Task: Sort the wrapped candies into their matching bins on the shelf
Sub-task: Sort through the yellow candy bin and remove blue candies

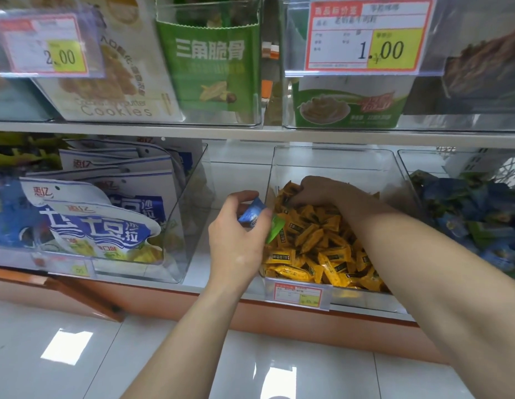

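Two stray wrapped candies, a small blue-wrapped candy (252,213) and a green-wrapped candy (275,230), sat pinched in the left hand (239,237), its fingers (241,197) curled shut around them just at the left wall of the clear plastic bin of yellow-wrapped candies (331,165). The right hand (322,191) was down inside that bin, palm down, fingers buried among the yellow-wrapped candies (316,249); whether they gripped anything, I could not tell. A red-and-yellow price tag (298,294) hung on the bin's front lip. To the right stood a clear bin heaped with blue and green wrapped candies (469,214). To the left, across a bare gap of white shelf (216,185), a clear bin held white-and-blue snack pouches (97,220). Above, the upper shelf carried a green snack box (213,59) and a cookie box (115,82).
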A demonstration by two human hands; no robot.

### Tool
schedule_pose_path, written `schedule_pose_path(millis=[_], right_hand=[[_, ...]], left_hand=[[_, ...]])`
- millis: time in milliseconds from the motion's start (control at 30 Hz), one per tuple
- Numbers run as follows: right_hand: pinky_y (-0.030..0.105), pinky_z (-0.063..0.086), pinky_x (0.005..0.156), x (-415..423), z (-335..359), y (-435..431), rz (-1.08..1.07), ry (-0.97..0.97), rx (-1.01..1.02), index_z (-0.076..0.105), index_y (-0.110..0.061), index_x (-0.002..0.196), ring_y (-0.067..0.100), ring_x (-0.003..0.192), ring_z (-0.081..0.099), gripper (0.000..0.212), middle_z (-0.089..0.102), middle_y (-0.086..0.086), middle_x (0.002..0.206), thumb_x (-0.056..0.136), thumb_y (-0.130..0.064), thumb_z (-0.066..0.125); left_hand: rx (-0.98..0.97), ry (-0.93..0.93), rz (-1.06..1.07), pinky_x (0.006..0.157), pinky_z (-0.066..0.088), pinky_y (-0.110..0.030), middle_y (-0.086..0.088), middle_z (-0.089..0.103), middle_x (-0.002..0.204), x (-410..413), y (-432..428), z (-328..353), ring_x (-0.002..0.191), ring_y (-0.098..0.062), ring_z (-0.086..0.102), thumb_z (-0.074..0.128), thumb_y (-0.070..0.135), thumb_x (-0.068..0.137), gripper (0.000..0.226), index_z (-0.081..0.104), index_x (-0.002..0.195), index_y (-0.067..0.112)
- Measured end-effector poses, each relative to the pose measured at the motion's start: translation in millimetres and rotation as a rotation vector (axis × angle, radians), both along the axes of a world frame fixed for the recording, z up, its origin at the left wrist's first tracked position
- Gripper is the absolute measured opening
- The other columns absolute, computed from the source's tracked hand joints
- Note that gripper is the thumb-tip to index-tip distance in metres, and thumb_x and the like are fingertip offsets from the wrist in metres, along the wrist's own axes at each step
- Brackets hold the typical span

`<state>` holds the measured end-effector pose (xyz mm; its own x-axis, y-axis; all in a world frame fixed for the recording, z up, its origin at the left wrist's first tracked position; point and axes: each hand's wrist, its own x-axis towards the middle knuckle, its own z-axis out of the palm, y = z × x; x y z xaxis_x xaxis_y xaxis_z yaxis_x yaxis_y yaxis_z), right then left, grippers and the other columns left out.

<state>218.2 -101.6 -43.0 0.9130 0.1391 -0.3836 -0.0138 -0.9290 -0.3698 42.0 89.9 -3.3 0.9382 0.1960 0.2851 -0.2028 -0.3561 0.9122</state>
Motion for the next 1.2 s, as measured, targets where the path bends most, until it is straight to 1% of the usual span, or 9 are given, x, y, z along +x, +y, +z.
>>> schedule_pose_path(millis=[167, 233, 333, 467, 667, 800, 867, 1033, 1200], right_hand=[[0.024, 0.043, 0.06, 1, 1, 3, 0.07, -0.203, 0.084, 0.065, -0.016, 0.085, 0.023, 0.087, 0.063, 0.02, 0.064, 0.002, 0.089, 0.082, -0.032, 0.077], [0.025, 0.043, 0.062, 0, 4, 5, 0.1, -0.261, 0.08, 0.066, -0.019, 0.09, 0.02, 0.091, 0.06, 0.014, 0.063, 0.002, 0.098, 0.085, -0.03, 0.074], [0.032, 0.05, 0.074, -2, 5, 12, 0.169, -0.143, -0.026, 0.074, -0.015, 0.105, 0.019, 0.093, 0.061, 0.031, 0.065, 0.002, 0.101, 0.087, -0.04, 0.071], [0.041, 0.057, 0.084, -1, 5, 19, 0.153, -0.082, -0.06, 0.073, -0.006, 0.101, 0.025, 0.092, 0.066, 0.035, 0.067, 0.011, 0.094, 0.085, -0.037, 0.074], [0.034, 0.054, 0.076, -9, 5, 22, 0.084, -0.215, 0.008, 0.075, -0.012, 0.105, 0.02, 0.09, 0.061, 0.029, 0.062, 0.001, 0.094, 0.079, -0.025, 0.079], [0.03, 0.043, 0.073, -26, 24, 7, -0.019, -0.475, 0.166, 0.072, -0.025, 0.086, 0.015, 0.088, 0.055, 0.006, 0.062, -0.004, 0.095, 0.083, -0.025, 0.077], [0.029, 0.043, 0.077, -43, 41, -3, -0.049, -0.591, 0.251, 0.07, -0.028, 0.082, 0.013, 0.089, 0.056, 0.008, 0.063, -0.008, 0.094, 0.084, -0.023, 0.074], [0.006, 0.039, 0.066, -102, 82, -31, -0.177, -0.636, 0.523, 0.068, -0.032, 0.071, -0.004, 0.076, 0.06, 0.02, 0.066, -0.02, 0.077, 0.081, -0.019, 0.078], [0.012, 0.047, 0.058, -180, 87, -68, -0.404, -0.579, 0.872, 0.071, -0.022, 0.069, -0.003, 0.065, 0.063, 0.019, 0.069, -0.018, 0.068, 0.078, -0.009, 0.081]], left_hand=[[-0.003, 0.011, -0.004, 0.074, 0.051, -0.014, 0.023, 0.063, 0.092, 1, 0, 0, 0.09, 0.006, 0.059, 0.072, 0.028, 0.086, 0.024, 0.059, 0.102, 0.041], [-0.004, 0.007, -0.005, 0.073, 0.049, -0.011, 0.024, 0.062, 0.091, 1, 1, 1, 0.091, 0.007, 0.058, 0.072, 0.027, 0.086, 0.025, 0.058, 0.102, 0.041], [-0.01, 0.01, -0.012, 0.074, 0.049, -0.012, 0.023, 0.063, 0.093, 1, 2, 1, 0.091, 0.007, 0.058, 0.071, 0.026, 0.087, 0.025, 0.059, 0.103, 0.039], [-0.011, 0.005, -0.017, 0.074, 0.05, -0.014, 0.022, 0.063, 0.093, 0, 3, 1, 0.09, 0.006, 0.059, 0.071, 0.026, 0.087, 0.025, 0.058, 0.103, 0.039], [-0.012, 0.018, -0.024, 0.076, 0.052, -0.016, 0.021, 0.062, 0.095, 0, 4, 2, 0.091, 0.006, 0.059, 0.071, 0.026, 0.088, 0.025, 0.059, 0.107, 0.036], [-0.004, 0.016, -0.014, 0.076, 0.048, -0.007, 0.022, 0.062, 0.096, -2, 2, 5, 0.094, 0.005, 0.059, 0.072, 0.028, 0.088, 0.026, 0.059, 0.109, 0.036], [-0.003, -0.005, -0.006, 0.077, 0.048, -0.008, 0.021, 0.064, 0.096, -4, -2, 9, 0.094, 0.003, 0.061, 0.073, 0.029, 0.087, 0.028, 0.06, 0.111, 0.035], [-0.035, 0.01, -0.081, 0.087, 0.056, -0.031, 0.019, 0.068, 0.103, -16, -25, 17, 0.099, -0.002, 0.065, 0.072, 0.024, 0.089, 0.031, 0.062, 0.118, 0.031], [-0.35, 0.164, -0.19, 0.059, 0.057, -0.026, 0.02, 0.064, 0.105, -34, -72, 29, 0.082, -0.009, 0.066, 0.056, 0.014, 0.098, 0.028, 0.065, 0.111, 0.037]])
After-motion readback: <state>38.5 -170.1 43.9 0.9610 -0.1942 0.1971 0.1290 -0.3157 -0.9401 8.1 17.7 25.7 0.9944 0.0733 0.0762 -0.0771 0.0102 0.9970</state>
